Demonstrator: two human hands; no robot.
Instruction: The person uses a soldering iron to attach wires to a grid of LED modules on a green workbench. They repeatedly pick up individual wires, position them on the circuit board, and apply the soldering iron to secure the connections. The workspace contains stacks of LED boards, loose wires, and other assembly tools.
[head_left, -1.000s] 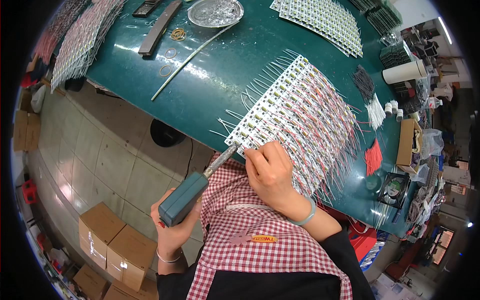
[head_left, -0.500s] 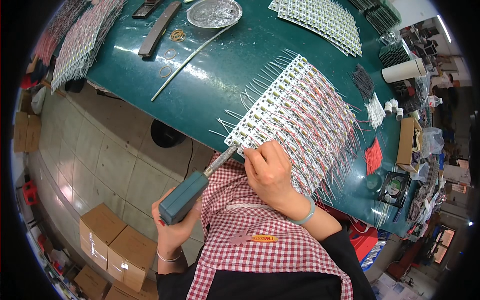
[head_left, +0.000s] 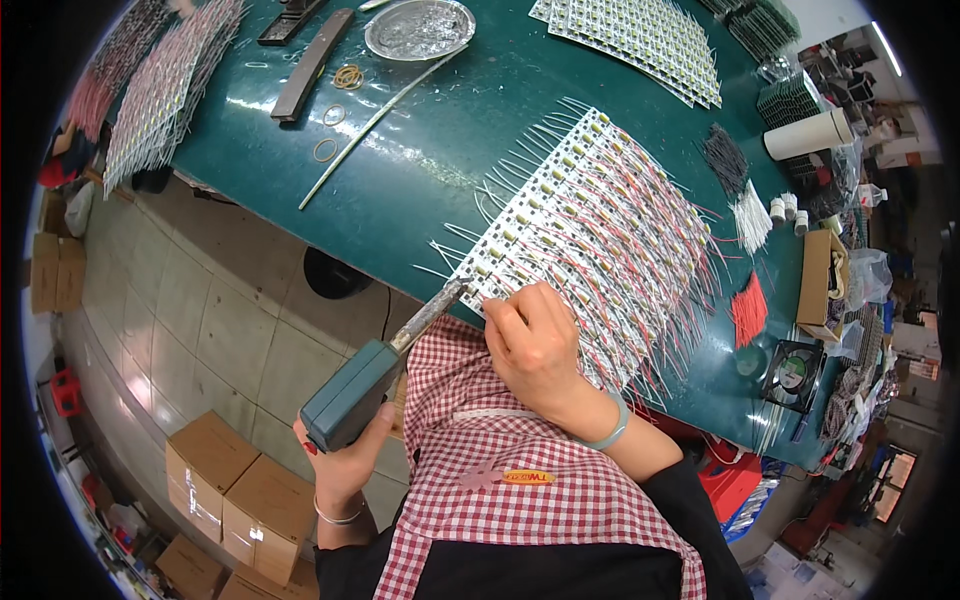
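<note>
Soldering iron [head_left: 385, 370], with a thick teal handle and a metal shaft, runs diagonally from the lower left of centre up to the near corner of the panel of small circuit boards [head_left: 590, 235], where its tip meets the panel's lower left edge. The left hand [head_left: 345, 465] is wrapped closed around the handle's lower end, below the table edge. The right hand [head_left: 535, 345] rests on the panel's near edge just right of the tip, fingers curled and pinched together; whether they hold anything cannot be told. Red and white wires stick out from the panel's rows on both sides. The panel lies slantwise on a green table [head_left: 420, 170] in the middle of the frame. A red checked apron [head_left: 500, 480] fills the lower centre. At the top sit a round metal dish [head_left: 418, 28], a dark flat bar [head_left: 312, 65] and a few rubber bands [head_left: 348, 76]. Cardboard boxes [head_left: 235, 495] stand on the tiled floor at lower left.
</note>
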